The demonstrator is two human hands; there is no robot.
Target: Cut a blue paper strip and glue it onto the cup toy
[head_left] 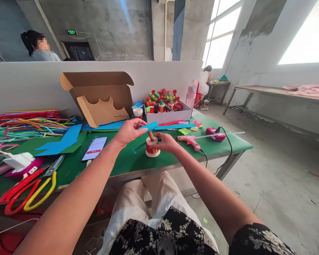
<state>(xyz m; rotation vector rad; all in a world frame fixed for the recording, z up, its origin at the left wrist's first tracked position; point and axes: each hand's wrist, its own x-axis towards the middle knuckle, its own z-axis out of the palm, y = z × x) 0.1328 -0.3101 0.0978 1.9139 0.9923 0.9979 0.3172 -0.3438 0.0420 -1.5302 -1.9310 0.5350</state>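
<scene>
My left hand [131, 131] pinches a rolled blue paper tube [149, 126] between thumb and fingers, just above a paper cup figure. That paper cup figure [152, 150] is red and white and stands upside down on the green table. A coiled red and yellow pipe cleaner [151, 135] rises from its top, and a dark green coil [140, 147] sticks out on its left. Around the cup's right side my right hand [165, 142] is closed. The lower end of the blue tube is close to the coil's top; I cannot tell whether they touch.
A pink hot glue gun [190, 141] lies right of the cup, beside a magenta power socket [215, 134]. A white box [184, 115] of finished figures stands behind. Scissors [46, 177], a phone [95, 148], pipe cleaners [26, 129] and an open cardboard box [101, 92] are leftward.
</scene>
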